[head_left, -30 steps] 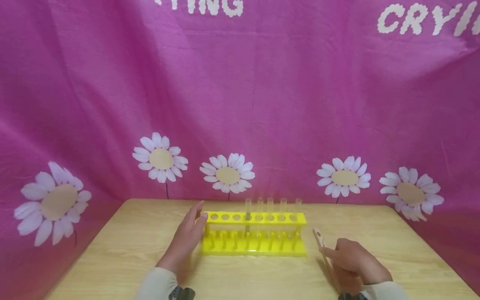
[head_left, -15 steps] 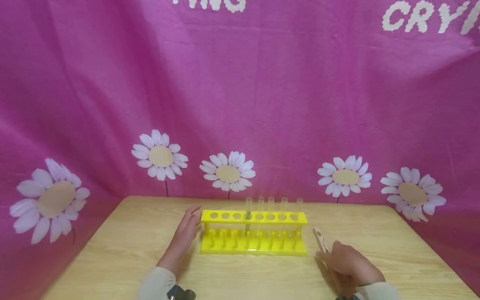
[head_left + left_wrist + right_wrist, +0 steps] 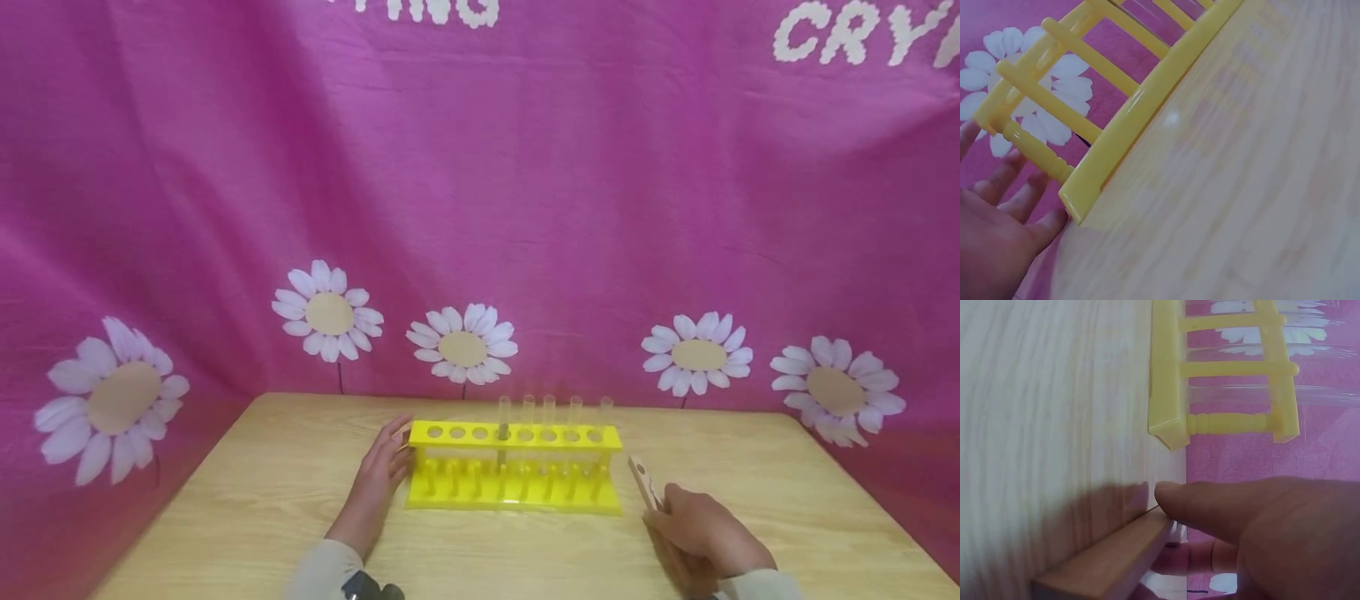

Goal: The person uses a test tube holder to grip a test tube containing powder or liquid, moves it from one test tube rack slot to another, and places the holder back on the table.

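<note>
Yellow test-tube rack (image 3: 514,504) is stood upright on the wooden table (image 3: 480,550), clear tubes (image 3: 549,408) being held toward its right side. The table is backed by a magenta curtain (image 3: 517,167) printed with daisies. Just behind the rack the far edge is shown; more tabletop is left at both sides and in front. Its left end is flanked by the left hand (image 3: 377,483), fingers spread; right of it, a wooden holder (image 3: 643,482) is gripped by the right hand (image 3: 701,527).
</note>
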